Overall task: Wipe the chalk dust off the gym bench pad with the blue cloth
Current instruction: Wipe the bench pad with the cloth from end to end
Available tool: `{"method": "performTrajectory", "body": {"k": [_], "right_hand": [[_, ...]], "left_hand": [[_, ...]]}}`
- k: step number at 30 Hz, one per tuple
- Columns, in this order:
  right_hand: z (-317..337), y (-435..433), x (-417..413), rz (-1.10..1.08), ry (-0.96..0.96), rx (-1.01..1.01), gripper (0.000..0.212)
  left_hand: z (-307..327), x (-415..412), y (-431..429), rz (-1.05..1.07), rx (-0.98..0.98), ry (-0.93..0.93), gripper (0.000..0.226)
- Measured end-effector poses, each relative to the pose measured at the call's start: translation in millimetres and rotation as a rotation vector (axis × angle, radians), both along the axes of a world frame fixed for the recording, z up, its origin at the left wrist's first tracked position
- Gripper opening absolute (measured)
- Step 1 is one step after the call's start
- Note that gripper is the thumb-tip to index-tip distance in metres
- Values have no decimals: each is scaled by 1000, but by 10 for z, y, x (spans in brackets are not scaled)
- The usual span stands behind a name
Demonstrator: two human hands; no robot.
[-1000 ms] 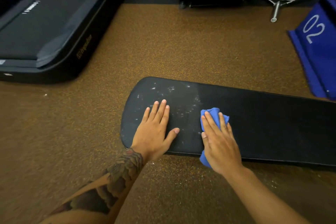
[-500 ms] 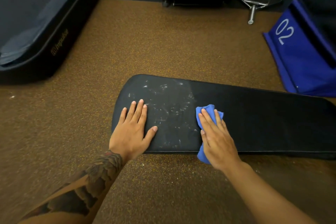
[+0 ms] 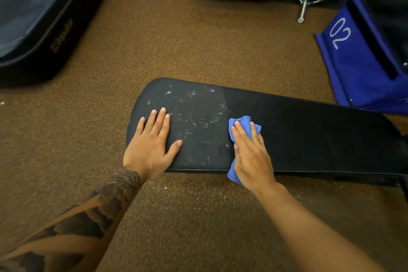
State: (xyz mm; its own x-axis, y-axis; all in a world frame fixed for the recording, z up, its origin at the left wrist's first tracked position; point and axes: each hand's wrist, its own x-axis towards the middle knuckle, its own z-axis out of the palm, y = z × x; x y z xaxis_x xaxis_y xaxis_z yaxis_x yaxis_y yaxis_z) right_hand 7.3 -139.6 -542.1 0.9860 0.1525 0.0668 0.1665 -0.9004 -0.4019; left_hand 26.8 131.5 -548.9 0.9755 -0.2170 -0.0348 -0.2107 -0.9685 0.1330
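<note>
- Fingers (image 3: 244, 133) of the right hand (image 3: 251, 157) lie extended and close together, pressing the bunched blue cloth (image 3: 240, 122) flat against the bench pad (image 3: 309, 130); nothing is pinched, and cloth shows beyond the fingertips and under the wrist at the pad's near edge.
- Left hand (image 3: 152, 143) rests palm-down on the pad's rounded end, fingers straight, thumb splayed, gripping nothing; its tattooed forearm (image 3: 106, 203) angles in from lower left.
- White chalk dust (image 3: 198, 115) streaks the pad between the two hands; the surface right of the cloth looks dark and clean.
- Pad lies above brown speckled flooring (image 3: 176, 40), with a blue "02" box (image 3: 357, 55) behind its far right.
</note>
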Motion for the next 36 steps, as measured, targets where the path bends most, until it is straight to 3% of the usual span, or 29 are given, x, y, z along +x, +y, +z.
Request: {"method": "performTrajectory", "body": {"k": [8, 12, 16, 23, 29, 36], "right_hand": [[49, 293, 8, -92, 40, 34, 60], [82, 419, -245, 64, 11, 15, 74], [66, 239, -356, 110, 2, -33, 60], [64, 188, 189, -73, 55, -69, 59], [117, 551, 533, -89, 87, -103, 60], [180, 547, -284, 189, 78, -72, 66]], "left_hand": [[17, 0, -5, 14, 10, -5, 83], [0, 2, -8, 4, -11, -10, 84], [0, -5, -9, 7, -12, -13, 85], [5, 11, -6, -1, -8, -18, 85], [-5, -5, 3, -2, 4, -28, 84], [-14, 6, -9, 3, -12, -26, 84]]}}
